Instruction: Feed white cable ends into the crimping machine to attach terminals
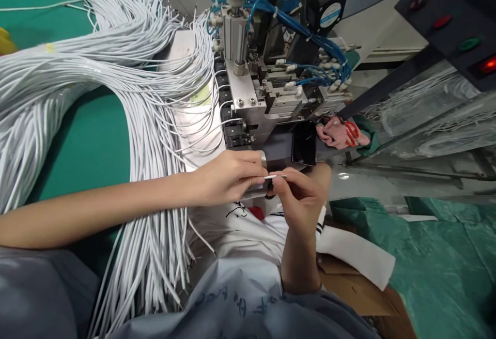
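White cable [269, 176] spans between the left hand [227, 176] and right hand [301, 194], both pinching it.

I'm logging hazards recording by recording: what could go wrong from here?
The thin white piece pinched between the left hand and right hand is small, so it could slip. The left forearm crosses the white cables and might drag some. The dark phone-like device lies close to the right hand, which may knock it.
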`<state>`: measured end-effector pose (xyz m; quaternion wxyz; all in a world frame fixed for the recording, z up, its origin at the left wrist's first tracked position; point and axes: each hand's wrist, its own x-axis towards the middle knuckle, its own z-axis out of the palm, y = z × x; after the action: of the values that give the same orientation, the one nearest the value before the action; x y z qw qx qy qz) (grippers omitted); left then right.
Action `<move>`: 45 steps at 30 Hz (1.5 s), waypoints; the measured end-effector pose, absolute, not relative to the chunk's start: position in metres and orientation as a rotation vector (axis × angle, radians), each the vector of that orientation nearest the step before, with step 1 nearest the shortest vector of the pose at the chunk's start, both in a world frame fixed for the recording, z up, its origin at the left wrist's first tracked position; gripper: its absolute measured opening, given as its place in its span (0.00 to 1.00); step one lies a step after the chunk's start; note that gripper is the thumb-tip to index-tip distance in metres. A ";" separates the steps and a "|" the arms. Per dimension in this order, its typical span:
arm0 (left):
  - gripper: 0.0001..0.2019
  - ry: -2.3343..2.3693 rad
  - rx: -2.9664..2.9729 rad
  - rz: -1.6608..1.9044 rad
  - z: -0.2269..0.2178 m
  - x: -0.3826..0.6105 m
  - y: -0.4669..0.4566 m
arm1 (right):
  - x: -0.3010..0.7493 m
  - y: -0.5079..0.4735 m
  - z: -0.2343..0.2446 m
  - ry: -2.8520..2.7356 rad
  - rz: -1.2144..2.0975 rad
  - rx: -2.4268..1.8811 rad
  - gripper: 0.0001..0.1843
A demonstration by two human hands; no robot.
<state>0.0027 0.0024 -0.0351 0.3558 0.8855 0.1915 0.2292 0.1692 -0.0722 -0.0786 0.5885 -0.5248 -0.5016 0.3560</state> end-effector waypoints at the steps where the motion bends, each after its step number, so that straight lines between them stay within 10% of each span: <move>1: 0.12 0.495 2.305 0.593 -0.036 0.003 0.002 | 0.169 -0.072 -0.079 -1.173 0.828 -1.230 0.05; 30: 0.12 0.403 2.455 0.597 -0.037 -0.001 0.009 | 0.179 -0.063 -0.073 -1.284 0.924 -1.197 0.06; 45: 0.09 0.465 2.835 0.375 -0.017 -0.009 0.026 | 0.173 -0.045 -0.050 -1.657 0.468 -1.321 0.07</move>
<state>-0.0094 0.0261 -0.0169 0.1219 0.9712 0.1592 0.1285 0.1731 -0.0453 -0.0496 0.4669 -0.5384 -0.6751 0.1907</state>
